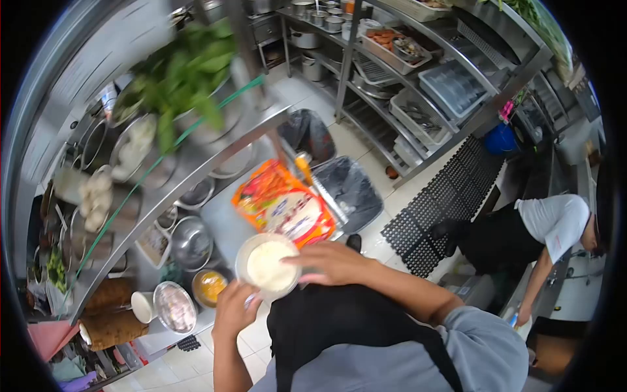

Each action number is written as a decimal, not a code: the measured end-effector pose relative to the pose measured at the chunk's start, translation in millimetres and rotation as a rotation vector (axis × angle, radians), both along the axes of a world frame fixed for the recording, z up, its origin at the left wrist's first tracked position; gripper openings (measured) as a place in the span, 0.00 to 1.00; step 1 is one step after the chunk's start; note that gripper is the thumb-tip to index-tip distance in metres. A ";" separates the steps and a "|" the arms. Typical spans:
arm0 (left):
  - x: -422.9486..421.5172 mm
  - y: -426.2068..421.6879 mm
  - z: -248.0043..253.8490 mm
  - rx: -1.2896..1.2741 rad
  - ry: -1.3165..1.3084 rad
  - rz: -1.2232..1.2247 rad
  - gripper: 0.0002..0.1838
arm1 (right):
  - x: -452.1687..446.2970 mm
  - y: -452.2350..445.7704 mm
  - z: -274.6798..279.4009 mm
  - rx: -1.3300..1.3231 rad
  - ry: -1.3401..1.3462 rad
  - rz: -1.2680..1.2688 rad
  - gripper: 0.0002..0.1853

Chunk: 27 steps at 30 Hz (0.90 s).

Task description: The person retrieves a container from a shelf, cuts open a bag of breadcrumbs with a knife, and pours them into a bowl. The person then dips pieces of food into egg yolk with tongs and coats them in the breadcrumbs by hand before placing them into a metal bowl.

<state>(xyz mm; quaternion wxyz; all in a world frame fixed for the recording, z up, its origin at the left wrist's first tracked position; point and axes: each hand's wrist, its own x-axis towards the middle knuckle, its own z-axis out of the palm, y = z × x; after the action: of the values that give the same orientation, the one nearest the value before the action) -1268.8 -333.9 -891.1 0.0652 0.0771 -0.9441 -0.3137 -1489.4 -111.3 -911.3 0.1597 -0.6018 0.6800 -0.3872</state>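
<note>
While holding the rim of a tub (242, 260) of pale powder (266, 262) at seven o'clock in a narrow left-hand (238, 307) grip, bending right-hand (320, 262) fingers over its opposite rim; cannot tell whether touching the powder. Can see, just beyond, an orange packet (284, 204) at nine, a bowl of yellow liquid (210, 286) at eight, farther off, leafy greens (196, 62) at ten-thirty, a co-worker (499, 232) between three and four, and a rack (349, 72) at one.
</note>
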 end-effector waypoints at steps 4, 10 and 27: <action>-57.7 48.5 11.3 0.056 0.061 0.057 0.15 | -88.7 24.5 2.8 -0.016 0.006 0.183 0.16; -123.6 121.9 -1.3 0.270 -0.030 0.380 0.34 | -204.2 85.2 -54.8 -0.102 -0.040 0.013 0.12; -109.0 204.4 -54.9 0.246 -0.312 0.583 0.31 | -278.2 102.0 -526.9 0.415 -2.349 -1.209 0.21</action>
<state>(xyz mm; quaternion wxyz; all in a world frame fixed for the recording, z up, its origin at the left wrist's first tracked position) -1377.8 -129.5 -946.0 -0.0026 0.3977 -0.8361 -0.3778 -1767.6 -9.3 -1438.2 0.5386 0.5147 0.3443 -0.5714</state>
